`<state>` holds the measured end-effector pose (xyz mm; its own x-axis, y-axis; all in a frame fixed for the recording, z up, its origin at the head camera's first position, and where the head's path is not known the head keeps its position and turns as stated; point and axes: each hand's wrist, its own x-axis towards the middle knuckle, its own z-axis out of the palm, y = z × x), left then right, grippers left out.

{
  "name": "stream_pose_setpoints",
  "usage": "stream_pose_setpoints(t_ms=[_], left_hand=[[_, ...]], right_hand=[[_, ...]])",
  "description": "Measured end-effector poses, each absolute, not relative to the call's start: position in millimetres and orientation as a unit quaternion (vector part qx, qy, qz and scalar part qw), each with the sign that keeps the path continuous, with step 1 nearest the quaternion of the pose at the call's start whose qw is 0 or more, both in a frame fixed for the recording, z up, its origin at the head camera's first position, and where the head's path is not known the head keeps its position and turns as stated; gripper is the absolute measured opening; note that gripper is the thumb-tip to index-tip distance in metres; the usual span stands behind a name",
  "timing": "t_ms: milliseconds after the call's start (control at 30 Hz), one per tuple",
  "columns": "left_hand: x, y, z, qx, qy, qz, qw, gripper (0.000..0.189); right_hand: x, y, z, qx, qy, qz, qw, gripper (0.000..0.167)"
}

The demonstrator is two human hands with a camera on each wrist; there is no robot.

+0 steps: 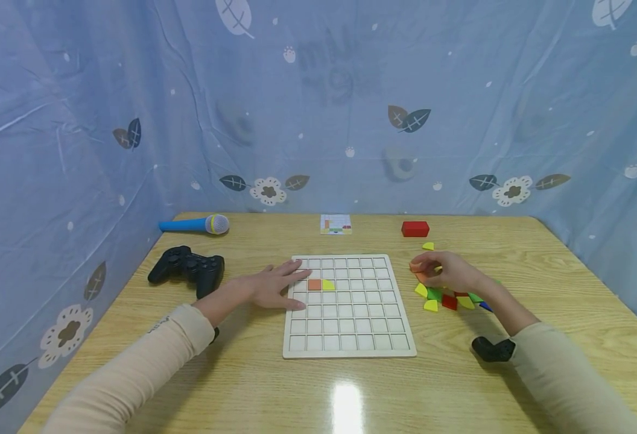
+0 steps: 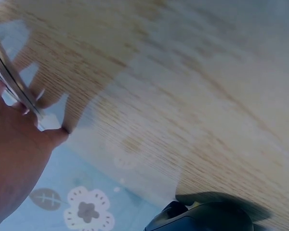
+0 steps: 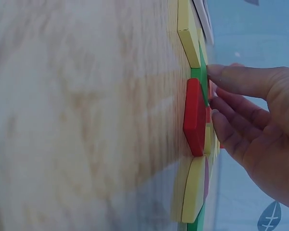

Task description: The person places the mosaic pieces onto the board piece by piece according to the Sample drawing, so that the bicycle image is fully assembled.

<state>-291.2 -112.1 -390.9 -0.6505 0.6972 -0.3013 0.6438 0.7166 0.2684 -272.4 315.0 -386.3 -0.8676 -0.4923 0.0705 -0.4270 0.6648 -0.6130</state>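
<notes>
A white grid board (image 1: 349, 354) lies on the table with an orange square tile (image 1: 315, 284) and a yellow quarter-round tile (image 1: 328, 285) in neighbouring cells. My left hand (image 1: 271, 286) rests on the board's left edge, fingers spread; in the left wrist view the thumb touches the board's side. To the right of the board, my right hand (image 1: 449, 270) pinches an orange tile (image 1: 421, 276) at the far left of a loose pile. Beside its fingertips in the right wrist view are a red tile (image 3: 195, 118) and a green tile (image 3: 197, 73). The fingers partly hide the orange tile.
Behind the board lie a small printed card (image 1: 336, 224) and a red block (image 1: 415, 229). A black game controller (image 1: 188, 268) and a blue toy microphone (image 1: 193, 225) lie at the left. One yellow tile (image 1: 428, 246) sits apart from the pile. A patterned blue curtain (image 1: 318, 120) surrounds the table.
</notes>
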Motion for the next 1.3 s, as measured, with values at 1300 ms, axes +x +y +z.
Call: stream_pose_setpoints(t_ms=[1300], left_hand=[[-296.1, -112.4, -397.0, 0.351, 0.911, 0.072, 0.206, 0.086]], right_hand=[[-273.9, 315.1, -386.1, -0.274, 0.899, -0.332, 0.084, 0.04]])
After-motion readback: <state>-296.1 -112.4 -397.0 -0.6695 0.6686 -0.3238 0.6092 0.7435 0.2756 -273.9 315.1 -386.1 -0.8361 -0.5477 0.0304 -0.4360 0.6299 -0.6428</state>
